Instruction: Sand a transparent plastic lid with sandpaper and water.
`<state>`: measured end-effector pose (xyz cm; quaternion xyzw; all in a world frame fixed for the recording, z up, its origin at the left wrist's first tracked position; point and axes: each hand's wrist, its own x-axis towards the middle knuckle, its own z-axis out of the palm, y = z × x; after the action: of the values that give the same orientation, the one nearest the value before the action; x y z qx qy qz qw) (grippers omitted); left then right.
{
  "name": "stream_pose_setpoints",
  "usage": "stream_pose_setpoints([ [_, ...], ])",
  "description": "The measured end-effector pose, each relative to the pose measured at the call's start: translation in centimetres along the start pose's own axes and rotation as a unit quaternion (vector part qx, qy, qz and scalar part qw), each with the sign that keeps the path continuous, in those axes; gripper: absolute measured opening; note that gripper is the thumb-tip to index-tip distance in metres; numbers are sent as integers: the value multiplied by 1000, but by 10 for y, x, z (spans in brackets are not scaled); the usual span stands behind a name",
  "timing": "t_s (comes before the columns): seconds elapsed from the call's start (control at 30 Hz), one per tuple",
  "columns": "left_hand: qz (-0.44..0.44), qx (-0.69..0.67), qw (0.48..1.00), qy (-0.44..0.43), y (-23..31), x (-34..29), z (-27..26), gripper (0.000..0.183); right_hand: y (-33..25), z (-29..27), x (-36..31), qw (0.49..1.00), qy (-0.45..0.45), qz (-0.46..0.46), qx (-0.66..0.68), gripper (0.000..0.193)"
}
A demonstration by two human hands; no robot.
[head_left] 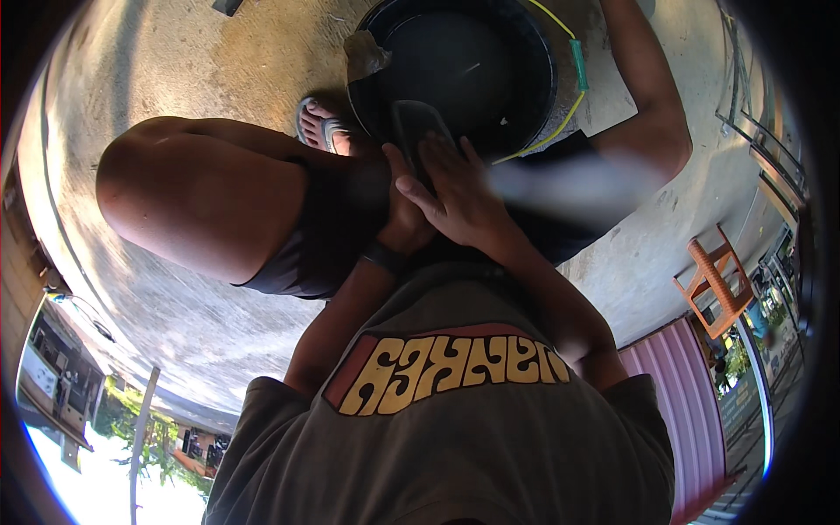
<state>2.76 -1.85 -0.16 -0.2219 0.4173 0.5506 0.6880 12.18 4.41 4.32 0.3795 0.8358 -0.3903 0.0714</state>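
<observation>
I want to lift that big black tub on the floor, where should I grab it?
Take the black tub by its rolled rim, at the near edge by the right hand. It sits upright and open, so come from above and hook fingers over the lip.

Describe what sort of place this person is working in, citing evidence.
Probably an open concrete yard or porch beside a house: a bare concrete floor, a large black tub standing on it, an orange plastic chair, and sunlit trees and buildings at the edge.

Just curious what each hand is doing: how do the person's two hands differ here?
The right hand lies on top, fingers spread over a dark flat object; the left hand sits beneath, mostly hidden. Only the left wrist wears a dark band. Both meet at the rim of the black tub.
</observation>
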Motion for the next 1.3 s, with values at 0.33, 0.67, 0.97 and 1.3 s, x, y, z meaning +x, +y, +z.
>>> stream_pose_setpoints([
  [0.33,250,155,955,-41,-12,-16,12,80,1,-1,10,999,5,-17,37,83],
  [0.67,-9,4,1000,2,1,-6,9,83,5,0,22,998,52,-12,19,78],
  [0.97,-12,15,1000,-15,-3,-1,1,85,6,-4,43,998,-36,6,48,76],
  [1.3,-1,11,1000,-6,0,-8,1,84,13,4,28,995,1,-30,90,70],
])
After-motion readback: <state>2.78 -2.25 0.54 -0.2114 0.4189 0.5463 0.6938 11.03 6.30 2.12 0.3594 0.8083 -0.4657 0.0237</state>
